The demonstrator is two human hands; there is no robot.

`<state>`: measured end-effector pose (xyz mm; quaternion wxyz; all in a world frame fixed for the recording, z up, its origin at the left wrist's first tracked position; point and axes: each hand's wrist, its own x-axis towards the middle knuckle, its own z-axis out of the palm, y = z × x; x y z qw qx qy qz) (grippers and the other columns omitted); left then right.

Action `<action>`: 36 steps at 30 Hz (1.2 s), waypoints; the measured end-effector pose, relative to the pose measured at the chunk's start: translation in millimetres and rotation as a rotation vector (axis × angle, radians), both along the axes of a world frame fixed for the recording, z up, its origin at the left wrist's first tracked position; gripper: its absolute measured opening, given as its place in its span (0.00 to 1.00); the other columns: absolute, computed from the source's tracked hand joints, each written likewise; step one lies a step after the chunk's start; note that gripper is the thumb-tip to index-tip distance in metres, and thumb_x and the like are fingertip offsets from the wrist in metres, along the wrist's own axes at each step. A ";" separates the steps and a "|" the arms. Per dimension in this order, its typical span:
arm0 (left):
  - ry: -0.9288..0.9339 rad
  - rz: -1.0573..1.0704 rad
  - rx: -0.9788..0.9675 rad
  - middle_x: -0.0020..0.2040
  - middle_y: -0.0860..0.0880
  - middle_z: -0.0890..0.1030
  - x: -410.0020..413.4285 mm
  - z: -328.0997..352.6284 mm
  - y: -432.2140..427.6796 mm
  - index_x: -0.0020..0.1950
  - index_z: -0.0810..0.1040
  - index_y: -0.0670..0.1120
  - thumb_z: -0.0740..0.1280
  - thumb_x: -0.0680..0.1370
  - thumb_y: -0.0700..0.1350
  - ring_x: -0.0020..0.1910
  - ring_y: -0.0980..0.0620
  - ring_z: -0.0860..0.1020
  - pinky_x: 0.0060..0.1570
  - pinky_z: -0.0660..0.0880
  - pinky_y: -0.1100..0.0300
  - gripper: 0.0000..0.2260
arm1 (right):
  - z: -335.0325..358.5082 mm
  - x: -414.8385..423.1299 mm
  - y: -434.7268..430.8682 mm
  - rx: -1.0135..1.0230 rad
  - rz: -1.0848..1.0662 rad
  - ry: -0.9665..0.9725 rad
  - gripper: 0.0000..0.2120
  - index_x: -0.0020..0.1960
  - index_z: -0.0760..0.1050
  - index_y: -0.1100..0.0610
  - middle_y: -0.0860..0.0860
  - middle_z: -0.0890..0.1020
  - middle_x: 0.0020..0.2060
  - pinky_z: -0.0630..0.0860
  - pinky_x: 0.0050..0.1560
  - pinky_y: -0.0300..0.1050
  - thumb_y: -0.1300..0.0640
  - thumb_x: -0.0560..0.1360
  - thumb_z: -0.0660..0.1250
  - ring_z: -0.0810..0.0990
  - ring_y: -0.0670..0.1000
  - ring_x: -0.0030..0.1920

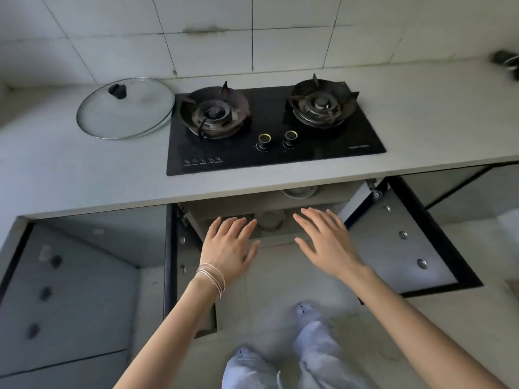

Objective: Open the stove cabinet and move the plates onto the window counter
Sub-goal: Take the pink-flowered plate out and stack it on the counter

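Observation:
The cabinet under the black gas stove stands open, its right door swung wide and its left door seen edge-on. Inside, pale plates or bowls sit on an upper shelf, mostly hidden by the counter edge. Another round dish rests lower down between my hands. My left hand, with thin bracelets on the wrist, is stretched toward the opening, fingers spread and empty. My right hand reaches in beside it, also open and holding nothing.
A glass pot lid lies on the grey counter left of the stove. A dark object sits at the far right of the counter. Closed grey cabinet fronts flank the opening. My feet stand on the tiled floor.

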<state>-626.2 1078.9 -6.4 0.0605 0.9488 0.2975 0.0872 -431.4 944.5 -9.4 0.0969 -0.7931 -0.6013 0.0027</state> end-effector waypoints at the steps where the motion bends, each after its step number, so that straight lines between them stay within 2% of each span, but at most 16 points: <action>1: 0.001 -0.016 0.005 0.53 0.47 0.82 10.1 -0.2 -1.7 0.60 0.78 0.47 0.54 0.74 0.56 0.55 0.45 0.79 0.61 0.70 0.45 0.22 | -0.7 9.2 -2.3 -0.001 -0.012 -0.001 0.23 0.64 0.73 0.56 0.54 0.78 0.61 0.69 0.65 0.58 0.46 0.74 0.55 0.75 0.55 0.63; 10: -0.074 0.028 0.002 0.56 0.48 0.80 117.7 -23.6 -17.2 0.62 0.76 0.47 0.55 0.75 0.55 0.58 0.45 0.77 0.62 0.69 0.46 0.21 | -27.6 114.4 -5.6 -0.078 0.033 -0.012 0.25 0.66 0.71 0.55 0.52 0.77 0.62 0.67 0.67 0.56 0.45 0.75 0.53 0.74 0.53 0.64; 15: -0.051 0.010 -0.032 0.56 0.47 0.80 183.6 -71.2 -32.9 0.61 0.77 0.46 0.56 0.74 0.54 0.57 0.45 0.77 0.61 0.70 0.47 0.21 | -70.0 172.4 4.6 -0.111 0.110 -0.037 0.25 0.66 0.71 0.55 0.52 0.77 0.62 0.67 0.67 0.55 0.45 0.75 0.52 0.73 0.53 0.64; 19: 0.020 0.002 -0.045 0.55 0.47 0.81 208.6 -129.9 -28.3 0.59 0.78 0.46 0.56 0.72 0.54 0.57 0.45 0.78 0.59 0.71 0.46 0.21 | -125.0 203.6 11.9 -0.116 0.106 -0.026 0.25 0.66 0.71 0.55 0.52 0.76 0.63 0.65 0.68 0.54 0.45 0.75 0.52 0.73 0.52 0.65; 26: 0.023 -0.077 0.062 0.55 0.48 0.81 241.6 -259.6 11.9 0.57 0.78 0.48 0.56 0.72 0.55 0.56 0.45 0.78 0.58 0.73 0.47 0.20 | -263.4 238.0 43.2 -0.049 0.029 0.005 0.25 0.66 0.71 0.55 0.51 0.76 0.62 0.71 0.62 0.50 0.44 0.75 0.53 0.75 0.53 0.62; 29: 0.023 -0.071 0.096 0.53 0.48 0.82 260.9 -325.9 44.3 0.54 0.80 0.48 0.56 0.72 0.56 0.55 0.46 0.79 0.55 0.75 0.48 0.20 | -327.0 252.6 63.5 0.006 0.021 -0.031 0.24 0.65 0.71 0.54 0.50 0.77 0.61 0.73 0.59 0.48 0.44 0.75 0.54 0.76 0.51 0.59; 32: 0.043 -0.045 0.156 0.56 0.49 0.81 283.1 -391.3 79.9 0.57 0.80 0.50 0.55 0.72 0.58 0.55 0.48 0.79 0.53 0.76 0.49 0.22 | -388.6 272.6 87.0 0.035 0.001 -0.095 0.23 0.63 0.73 0.52 0.49 0.79 0.58 0.75 0.57 0.48 0.43 0.74 0.53 0.78 0.50 0.57; 36: 0.010 -0.066 0.267 0.57 0.49 0.80 309.4 -462.9 128.8 0.61 0.77 0.50 0.56 0.72 0.58 0.54 0.47 0.79 0.52 0.76 0.52 0.23 | -458.3 305.2 123.5 0.095 0.009 -0.129 0.22 0.65 0.71 0.52 0.50 0.77 0.61 0.74 0.58 0.51 0.44 0.75 0.56 0.77 0.52 0.58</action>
